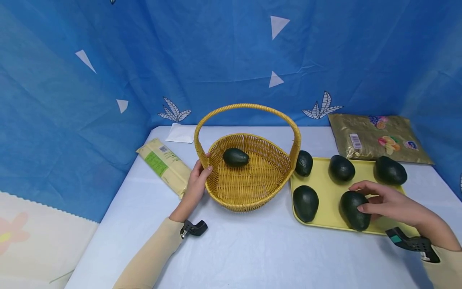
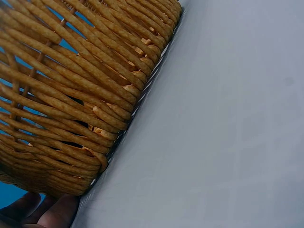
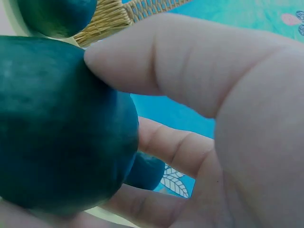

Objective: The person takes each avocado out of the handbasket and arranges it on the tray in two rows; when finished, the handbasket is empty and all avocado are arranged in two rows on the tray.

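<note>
The right hand (image 1: 388, 202) curled its fingers around a dark avocado (image 1: 353, 210) on the near part of the yellow tray (image 1: 330, 194), right of the basket (image 1: 249, 176). The left hand (image 1: 196, 182) gripped the basket's left rim, and one avocado (image 1: 236, 157) lay inside.

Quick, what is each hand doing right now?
Left hand: gripping the basket rim.
Right hand: fingers curled round an avocado on the tray.

Staged tabletop booth — blue cloth backdrop (image 1: 231, 52)
</note>
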{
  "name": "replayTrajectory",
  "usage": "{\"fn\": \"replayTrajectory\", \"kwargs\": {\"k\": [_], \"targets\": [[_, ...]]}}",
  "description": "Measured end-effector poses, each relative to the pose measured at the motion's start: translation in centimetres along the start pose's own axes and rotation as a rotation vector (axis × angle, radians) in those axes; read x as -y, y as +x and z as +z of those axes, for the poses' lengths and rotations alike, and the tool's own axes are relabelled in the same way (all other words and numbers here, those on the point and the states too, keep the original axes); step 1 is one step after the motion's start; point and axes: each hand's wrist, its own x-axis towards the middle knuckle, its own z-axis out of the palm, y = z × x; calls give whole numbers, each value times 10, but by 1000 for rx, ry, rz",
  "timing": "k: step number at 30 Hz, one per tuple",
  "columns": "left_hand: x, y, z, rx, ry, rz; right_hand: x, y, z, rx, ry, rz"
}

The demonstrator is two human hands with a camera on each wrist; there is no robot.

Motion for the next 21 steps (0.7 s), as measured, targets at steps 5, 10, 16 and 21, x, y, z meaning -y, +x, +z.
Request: {"fn": "replayTrajectory", "kwargs": {"k": [5, 10, 16, 21], "targets": [[0, 0, -1, 5, 10, -1, -2, 0, -2, 7, -1, 13], [1, 0, -2, 11, 21, 3, -3, 0, -4, 38, 22, -4], [1, 0, -1, 10, 17, 6, -1, 0, -3, 46, -1, 24], [1, 0, -2, 19, 24, 5, 1, 0, -3, 45, -8, 46]]}}
